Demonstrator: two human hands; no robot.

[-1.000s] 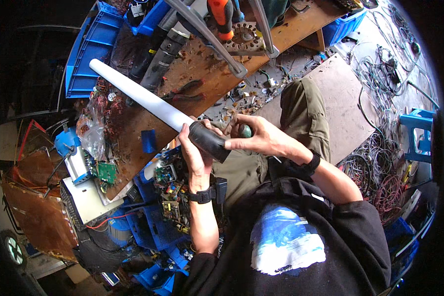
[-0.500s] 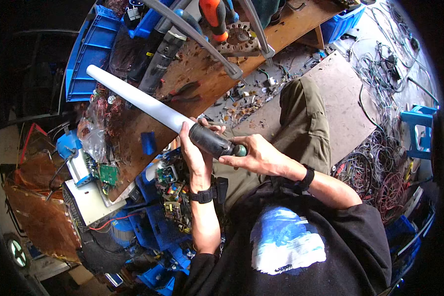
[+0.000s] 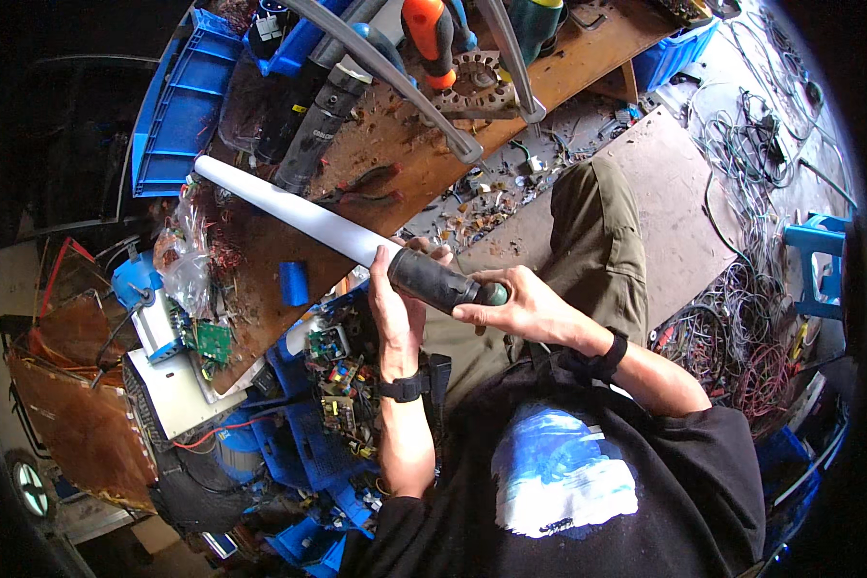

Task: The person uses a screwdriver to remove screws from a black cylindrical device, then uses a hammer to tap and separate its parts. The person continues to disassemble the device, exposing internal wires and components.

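I hold a long baton-shaped light with a white tube [image 3: 294, 209] and a black handle [image 3: 432, 280]. Its tube slants up to the left over the bench, the tip close to a blue plastic tray [image 3: 185, 116]. My left hand [image 3: 398, 313] cradles the handle from beneath, thumb at the joint with the tube and fingertips showing on the far side. At the other end, my right hand [image 3: 530, 310] is closed with thumb and fingers on the dark green end cap [image 3: 494, 293].
On the wooden bench [image 3: 405, 173] lie pliers [image 3: 366, 183], an orange-and-black-handled tool [image 3: 432, 43], a small blue cylinder [image 3: 294, 283] and debris. Metal arms [image 3: 395, 72] hang over its far side. Circuit boards [image 3: 342, 385] fill a bin near my left forearm; tangled cables [image 3: 732, 337] cover the floor at right.
The baton and both hands have shifted a little to the right and down. Each hand keeps its hold on the handle end.
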